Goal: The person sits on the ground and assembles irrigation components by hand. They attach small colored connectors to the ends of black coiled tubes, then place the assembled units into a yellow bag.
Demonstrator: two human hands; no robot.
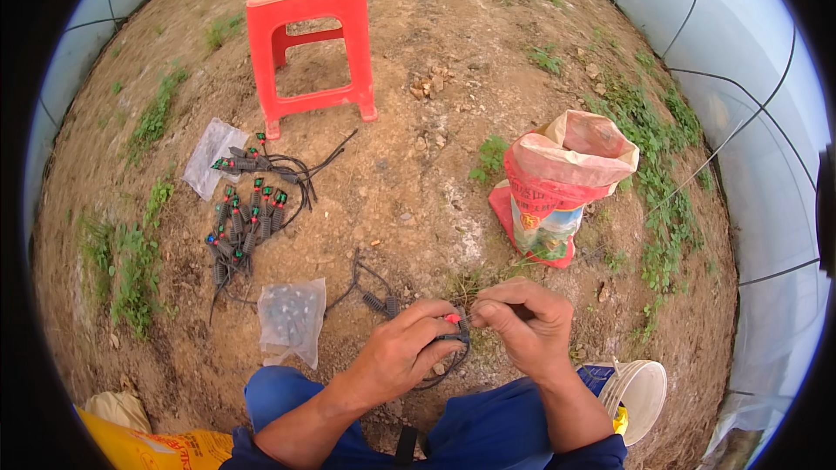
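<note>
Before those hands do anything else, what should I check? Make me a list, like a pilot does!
1. Left hand has the red piece: ok, it sits at the fingertips.
2. Right hand is close by: ok, thumb and finger pinch together just beside it.
3. What the right hand pinches: cannot tell, too small.
4. Clear bag of small parts is nearby: ok, on the ground left of the hands.
5. Black parts with red and green tips are neatly lined up: not ok, they're in a jumbled heap.
</note>
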